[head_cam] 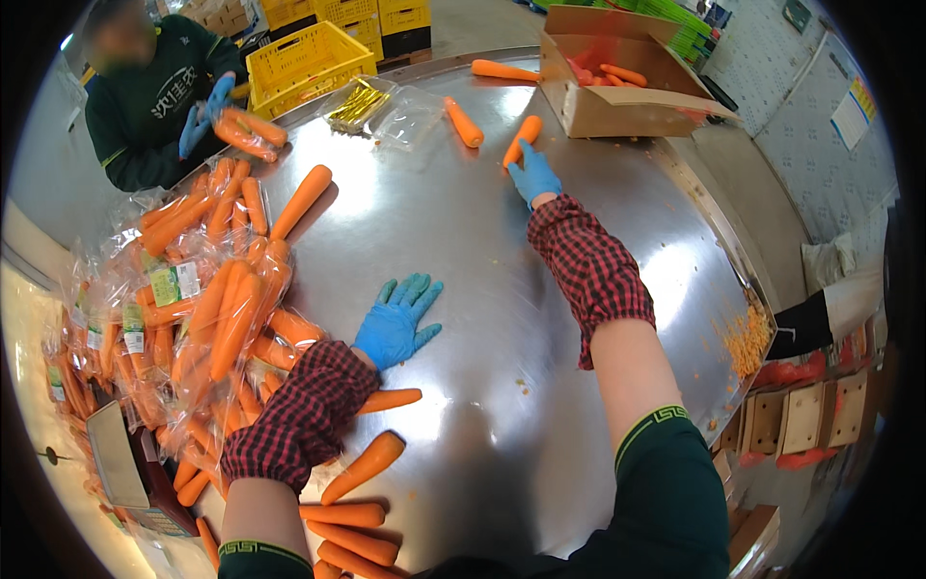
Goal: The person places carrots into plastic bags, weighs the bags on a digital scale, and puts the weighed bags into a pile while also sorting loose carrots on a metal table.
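My right hand (534, 176), in a blue glove, has its thumb and fingers on the lower end of a carrot (530, 130) lying on the steel table (463, 217). Palm down and fingers spread, my left hand (398, 322) rests on the table with nothing in it; its gloved fingertips are stained green. Below that wrist a carrot (391, 400) pokes out from under the checked sleeve cover. Left of it are heaped clear bags of carrots (231, 318), some with labels. Several loose carrots (362, 467) lie nearer my body, and another carrot (463, 123) is beyond my right hand.
A cardboard box (615, 112) holding carrots stands at the far right edge. Across the table, a co-worker's gloved hands (206, 116) are at a bag of carrots (249, 134). Near a yellow crate (311, 69) lie gold twist ties (358, 105). A scale-like device (137, 470) sits lower left.
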{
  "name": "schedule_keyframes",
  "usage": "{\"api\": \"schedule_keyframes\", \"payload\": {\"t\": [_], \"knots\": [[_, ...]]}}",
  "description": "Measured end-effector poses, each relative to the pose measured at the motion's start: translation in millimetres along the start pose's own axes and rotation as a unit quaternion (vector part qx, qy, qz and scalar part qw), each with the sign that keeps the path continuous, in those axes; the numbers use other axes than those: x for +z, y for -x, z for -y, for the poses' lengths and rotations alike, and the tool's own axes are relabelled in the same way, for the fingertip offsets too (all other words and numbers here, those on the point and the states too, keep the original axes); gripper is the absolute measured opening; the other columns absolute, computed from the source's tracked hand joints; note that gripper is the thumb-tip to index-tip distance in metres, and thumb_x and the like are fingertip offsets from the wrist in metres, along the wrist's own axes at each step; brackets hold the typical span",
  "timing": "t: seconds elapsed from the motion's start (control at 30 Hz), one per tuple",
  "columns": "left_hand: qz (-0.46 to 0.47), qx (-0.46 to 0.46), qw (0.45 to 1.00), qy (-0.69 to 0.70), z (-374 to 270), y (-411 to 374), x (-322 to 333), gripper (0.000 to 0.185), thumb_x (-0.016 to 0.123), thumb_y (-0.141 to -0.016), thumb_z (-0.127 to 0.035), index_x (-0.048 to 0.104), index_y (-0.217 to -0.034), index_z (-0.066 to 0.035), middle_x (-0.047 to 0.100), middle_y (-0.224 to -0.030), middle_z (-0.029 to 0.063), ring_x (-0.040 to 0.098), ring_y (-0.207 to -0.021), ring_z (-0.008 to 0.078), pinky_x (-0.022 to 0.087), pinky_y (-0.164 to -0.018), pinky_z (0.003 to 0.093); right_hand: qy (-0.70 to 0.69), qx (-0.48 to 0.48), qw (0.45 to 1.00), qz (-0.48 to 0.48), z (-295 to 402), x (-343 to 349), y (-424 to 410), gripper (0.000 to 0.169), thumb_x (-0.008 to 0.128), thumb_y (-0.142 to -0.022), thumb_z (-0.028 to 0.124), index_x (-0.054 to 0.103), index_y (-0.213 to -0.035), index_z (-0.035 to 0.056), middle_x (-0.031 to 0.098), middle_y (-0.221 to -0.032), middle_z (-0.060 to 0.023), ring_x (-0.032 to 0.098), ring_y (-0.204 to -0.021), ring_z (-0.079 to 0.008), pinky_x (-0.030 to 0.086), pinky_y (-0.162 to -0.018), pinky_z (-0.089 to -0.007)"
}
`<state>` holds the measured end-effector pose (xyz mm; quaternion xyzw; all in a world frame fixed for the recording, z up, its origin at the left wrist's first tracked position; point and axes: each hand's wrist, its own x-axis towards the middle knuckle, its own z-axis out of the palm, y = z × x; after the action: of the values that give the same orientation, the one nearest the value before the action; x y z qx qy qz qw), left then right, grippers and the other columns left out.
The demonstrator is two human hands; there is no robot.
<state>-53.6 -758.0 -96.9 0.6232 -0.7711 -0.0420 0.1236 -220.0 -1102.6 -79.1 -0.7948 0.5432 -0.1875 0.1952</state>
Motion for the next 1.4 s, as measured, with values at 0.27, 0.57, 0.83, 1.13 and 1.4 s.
{"api": "schedule_keyframes", "payload": {"t": [0.27, 0.57, 0.83, 1.13, 1.4], "knots": [[-0.028, -0.011, 0.999, 0.025, 2.6, 3.6, -1.6, 0.062, 0.052, -0.091, -0.043, 0.038, -0.143, -0.012, 0.042, -0.141, 0.0177, 0.039, -0.132, 0.0338, 0.025, -0.112, 0.0483, -0.247, 0.097, 0.964, -0.034, 16.9, 37.6, -75.2, 0.062, 0.051, -0.089, 0.029, 0.027, -0.146, 0.0228, 0.059, -0.112, -0.0252, 0.063, -0.085, -0.0439, 0.053, -0.074, -0.0471], [-0.048, -0.017, 0.998, 0.035, 7.0, 8.7, -3.6, 0.061, 0.053, -0.091, -0.042, 0.040, -0.142, -0.013, 0.047, -0.138, 0.0160, 0.042, -0.130, 0.0330, 0.029, -0.110, 0.0481, 0.015, -0.009, 1.000, -0.016, 101.7, 71.9, -80.0, 0.065, 0.060, -0.079, 0.053, 0.048, -0.137, 0.0270, 0.047, -0.128, -0.0256, 0.057, -0.107, -0.0419, 0.047, -0.094, -0.0450], [-0.100, -0.006, 0.988, 0.120, 11.5, 4.1, 4.0, 0.048, 0.060, -0.089, -0.033, 0.053, -0.130, -0.010, 0.051, -0.132, 0.0150, 0.048, -0.123, 0.0322, 0.034, -0.107, 0.0460, -0.371, -0.046, 0.927, 0.036, 26.5, 42.2, 6.5, 0.056, 0.070, -0.081, 0.037, 0.059, -0.123, 0.0024, 0.066, -0.103, -0.0125, 0.062, -0.094, -0.0217, 0.049, -0.083, -0.0340], [-0.191, -0.276, 0.447, 0.829, -59.1, -35.9, -27.6, 0.034, 0.063, -0.090, -0.026, 0.057, -0.115, -0.004, 0.062, -0.096, 0.0092, 0.061, -0.090, 0.0176, 0.051, -0.080, 0.0316, -0.420, -0.081, 0.890, 0.161, 44.5, -19.6, 267.1, 0.036, 0.060, -0.093, 0.022, 0.057, -0.126, 0.0095, 0.057, -0.086, 0.0004, 0.053, -0.069, -0.0076, 0.045, -0.067, -0.0212], [-0.115, -0.303, 0.838, 0.439, 70.6, -90.5, -105.9, 0.038, 0.070, -0.081, -0.029, 0.059, -0.105, -0.001, 0.065, -0.084, 0.0103, 0.061, -0.064, 0.0192, 0.050, -0.058, 0.0318, -0.440, -0.109, 0.887, 0.090, 62.4, -186.1, 100.5, 0.041, 0.052, -0.096, 0.033, 0.047, -0.133, 0.0145, 0.058, -0.098, -0.0044, 0.056, -0.085, -0.0111, 0.046, -0.069, -0.0240]]}}
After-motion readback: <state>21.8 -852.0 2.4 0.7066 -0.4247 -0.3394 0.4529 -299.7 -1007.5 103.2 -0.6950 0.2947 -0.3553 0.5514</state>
